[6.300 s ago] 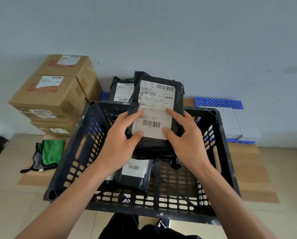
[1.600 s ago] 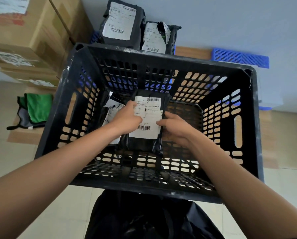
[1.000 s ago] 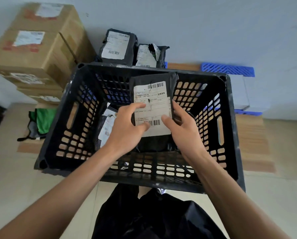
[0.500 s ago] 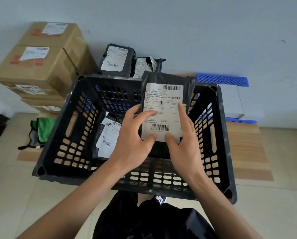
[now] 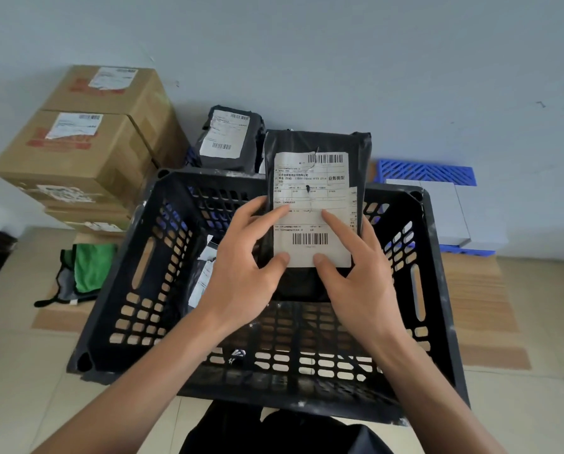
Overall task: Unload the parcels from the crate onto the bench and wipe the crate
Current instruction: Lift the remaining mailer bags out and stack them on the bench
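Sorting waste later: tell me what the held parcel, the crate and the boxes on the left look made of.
Held parcel: seemingly black plastic film, slightly glossy and creased, with a white paper label.
Crate: probably rigid moulded plastic, matt black and scuffed; slotted walls with cut-out handles.
Boxes: brown cardboard, matt, with folded flaps and paper labels.
Both the left hand and the right hand hold the parcel.

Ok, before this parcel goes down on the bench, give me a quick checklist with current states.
1. Held parcel gripped by both hands, left hand and right hand: ok.
2. Parcel lifted above the crate rim: ok.
3. Free spot on the bench behind the crate: cannot tell, the parcel hides it.
4. Standing parcel already on the bench, upright: ok.
5. Crate emptied: not ok, one parcel inside remains.
6. Green cloth at hand for wiping: ok.
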`<state>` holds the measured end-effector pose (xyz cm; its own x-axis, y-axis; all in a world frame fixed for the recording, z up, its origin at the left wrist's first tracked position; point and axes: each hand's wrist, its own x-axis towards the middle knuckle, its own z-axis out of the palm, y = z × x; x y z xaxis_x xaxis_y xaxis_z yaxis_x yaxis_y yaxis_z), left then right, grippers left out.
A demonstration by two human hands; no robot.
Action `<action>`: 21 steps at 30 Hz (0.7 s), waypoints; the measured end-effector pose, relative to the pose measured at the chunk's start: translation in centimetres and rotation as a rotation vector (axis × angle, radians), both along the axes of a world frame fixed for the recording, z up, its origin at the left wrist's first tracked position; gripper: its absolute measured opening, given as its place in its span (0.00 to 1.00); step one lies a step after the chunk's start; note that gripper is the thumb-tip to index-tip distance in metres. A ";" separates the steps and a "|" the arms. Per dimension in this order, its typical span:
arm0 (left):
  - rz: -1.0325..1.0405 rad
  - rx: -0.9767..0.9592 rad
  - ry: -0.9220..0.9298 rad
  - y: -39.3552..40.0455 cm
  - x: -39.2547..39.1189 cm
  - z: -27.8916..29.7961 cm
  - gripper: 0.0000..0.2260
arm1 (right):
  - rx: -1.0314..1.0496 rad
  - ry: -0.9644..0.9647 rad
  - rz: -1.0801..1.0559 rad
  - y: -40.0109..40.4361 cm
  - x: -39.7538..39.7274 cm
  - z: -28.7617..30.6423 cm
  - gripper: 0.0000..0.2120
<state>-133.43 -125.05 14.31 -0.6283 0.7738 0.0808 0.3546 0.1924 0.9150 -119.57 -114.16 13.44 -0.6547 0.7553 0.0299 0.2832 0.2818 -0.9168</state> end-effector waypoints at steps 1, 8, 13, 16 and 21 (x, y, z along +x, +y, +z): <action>-0.005 0.011 0.002 0.1 -0.5 0.2 0.28 | 0.008 0.002 0.003 0.2 -0.4 0.3 0.28; -0.035 0.101 0.041 2.4 -5.9 2.4 0.28 | 0.104 0.059 0.014 2.3 -4.9 3.2 0.28; -0.047 0.162 0.133 5.0 -10.4 4.0 0.29 | 0.163 0.112 0.008 5.0 -9.4 5.2 0.27; -0.043 0.153 0.196 6.8 -13.4 4.6 0.29 | 0.182 0.121 0.020 7.1 -12.3 5.9 0.27; -0.051 0.029 0.174 10.4 -18.5 4.2 0.31 | 0.203 0.059 0.037 11.1 -16.7 6.0 0.24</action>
